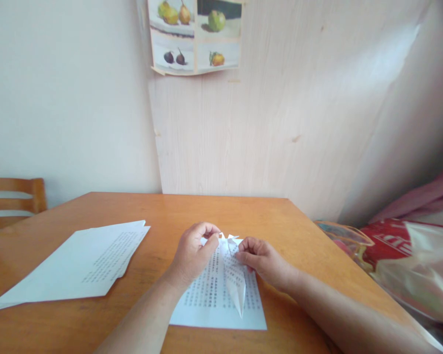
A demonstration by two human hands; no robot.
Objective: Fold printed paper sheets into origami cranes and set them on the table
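A folded piece of printed paper (236,285), narrow and pointed towards me, is held up over a flat printed sheet (192,312) on the table. Thumb and forefinger of my left hand (199,248) pinch a small white tip at the folded paper's far end. My right hand (258,255) is closed on the folded paper's right side, thumb on top and fingers curled. Part of the far end's folds is hidden by my fingers. Printed characters show on both the folded paper and the sheet beneath.
Left on the wooden table (162,211) lies a stack of printed sheets (77,260). A wooden chair (39,195) stands beyond the table's left edge. Plastic bags (421,270) and a red package (382,241) sit past the right edge. Fruit pictures (195,37) hang on the wall behind.
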